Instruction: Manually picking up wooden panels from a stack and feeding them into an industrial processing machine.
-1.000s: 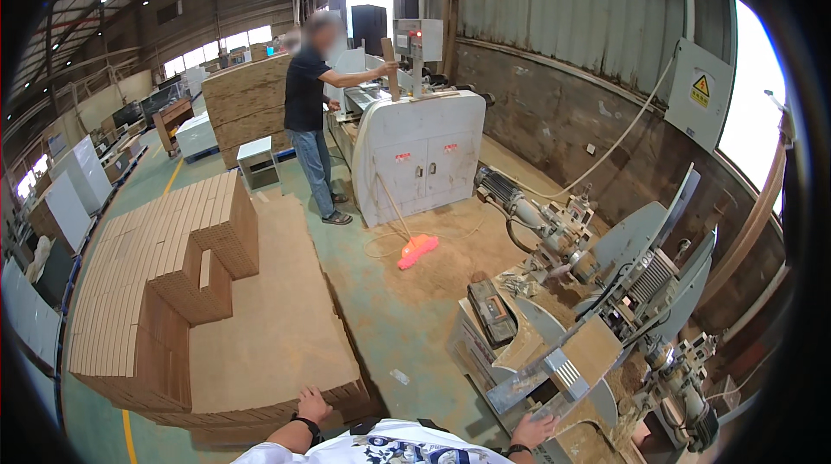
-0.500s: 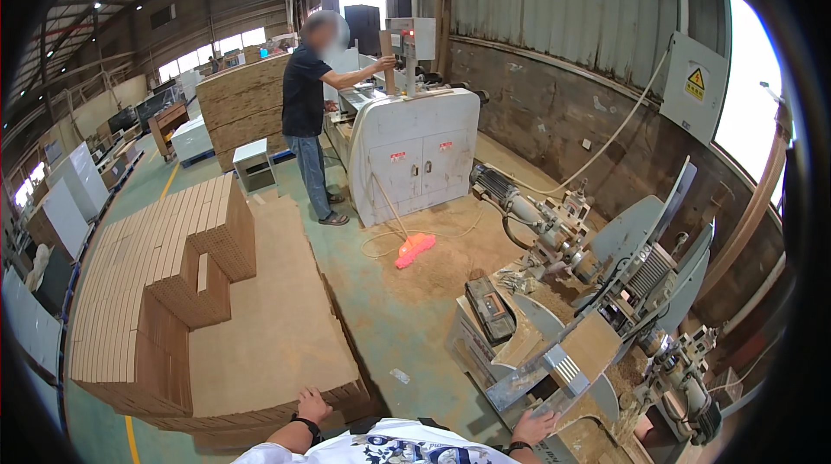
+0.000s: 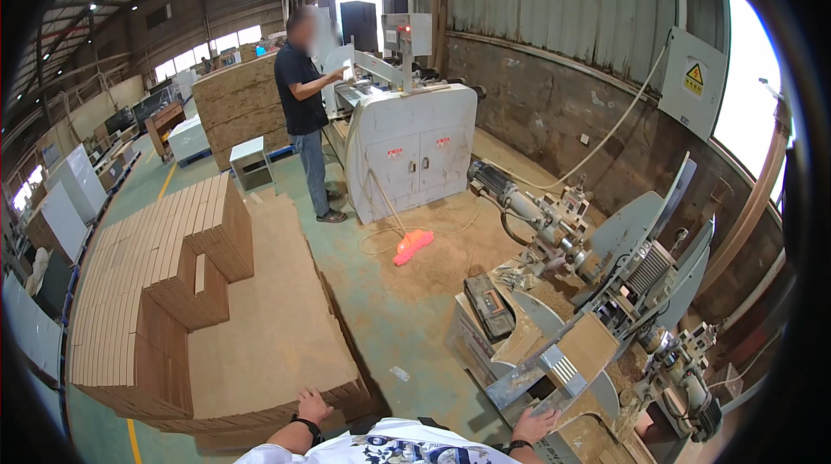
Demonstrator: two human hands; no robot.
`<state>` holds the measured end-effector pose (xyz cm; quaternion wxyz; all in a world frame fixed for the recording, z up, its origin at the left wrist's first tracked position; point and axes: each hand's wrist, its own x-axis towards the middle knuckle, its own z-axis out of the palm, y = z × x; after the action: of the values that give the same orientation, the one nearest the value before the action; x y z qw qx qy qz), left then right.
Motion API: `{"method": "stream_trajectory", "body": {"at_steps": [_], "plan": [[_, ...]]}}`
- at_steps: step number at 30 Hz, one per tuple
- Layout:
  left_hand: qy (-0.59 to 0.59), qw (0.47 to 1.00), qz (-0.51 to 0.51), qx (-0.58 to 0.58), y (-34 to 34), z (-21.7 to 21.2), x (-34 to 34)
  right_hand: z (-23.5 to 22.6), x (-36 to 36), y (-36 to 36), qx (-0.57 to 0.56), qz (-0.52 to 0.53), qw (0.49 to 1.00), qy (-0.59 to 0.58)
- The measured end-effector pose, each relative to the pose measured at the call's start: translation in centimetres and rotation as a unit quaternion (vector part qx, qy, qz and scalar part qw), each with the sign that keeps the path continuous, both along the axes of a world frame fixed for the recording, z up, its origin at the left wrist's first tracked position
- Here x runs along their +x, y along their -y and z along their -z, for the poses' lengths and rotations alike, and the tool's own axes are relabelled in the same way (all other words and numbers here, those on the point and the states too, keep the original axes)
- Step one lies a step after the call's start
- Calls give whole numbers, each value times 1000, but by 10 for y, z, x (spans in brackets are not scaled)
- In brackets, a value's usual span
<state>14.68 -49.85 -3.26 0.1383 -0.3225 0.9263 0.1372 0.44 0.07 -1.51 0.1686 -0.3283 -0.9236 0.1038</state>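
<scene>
My left hand (image 3: 313,408), with a dark band at its wrist, lies fingers apart on the near edge of a low stack of brown boards (image 3: 268,351). Taller rows of the same narrow boards (image 3: 130,273) rise to its left. On the other side, my right hand (image 3: 534,425) is stretched out against the near metal part of a dusty woodworking machine (image 3: 519,377). Neither hand holds anything that I can see. A brown panel (image 3: 590,343) lies on that machine, beyond my right hand, beside a slotted metal block (image 3: 564,369).
A co-worker (image 3: 303,100) stands at a white cabinet machine (image 3: 415,152) farther off, holding a pale piece. An orange-pink broom (image 3: 414,246) leans there on sawdust. Motors (image 3: 502,191) and grey guards (image 3: 628,226) fill the right side. A control box (image 3: 493,308) sits on the near machine.
The co-worker's upright brown board has left the machine's top; the person now holds a pale piece near the chest. The view has shifted slightly. My hands stay put.
</scene>
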Motion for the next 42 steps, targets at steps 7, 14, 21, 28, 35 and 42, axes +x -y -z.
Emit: {"method": "stream_trajectory", "body": {"at_steps": [7,14,21,28,35,42], "plan": [[14,1000,9,-9,2,6,0,2,0,0,4,2,1000,2],[26,1000,4,-8,2,5,0,1,0,-1,-8,-2,1000,6],[25,1000,-10,14,0,-3,-2,-9,2,4,-14,7,1000,24],[27,1000,-4,6,-1,-6,-2,-4,1,1,0,1,1000,14],[18,1000,-1,5,-3,-10,-1,3,0,-2,3,9,1000,20],[21,1000,-3,3,-1,-6,-1,-4,0,3,5,12,1000,28]]}}
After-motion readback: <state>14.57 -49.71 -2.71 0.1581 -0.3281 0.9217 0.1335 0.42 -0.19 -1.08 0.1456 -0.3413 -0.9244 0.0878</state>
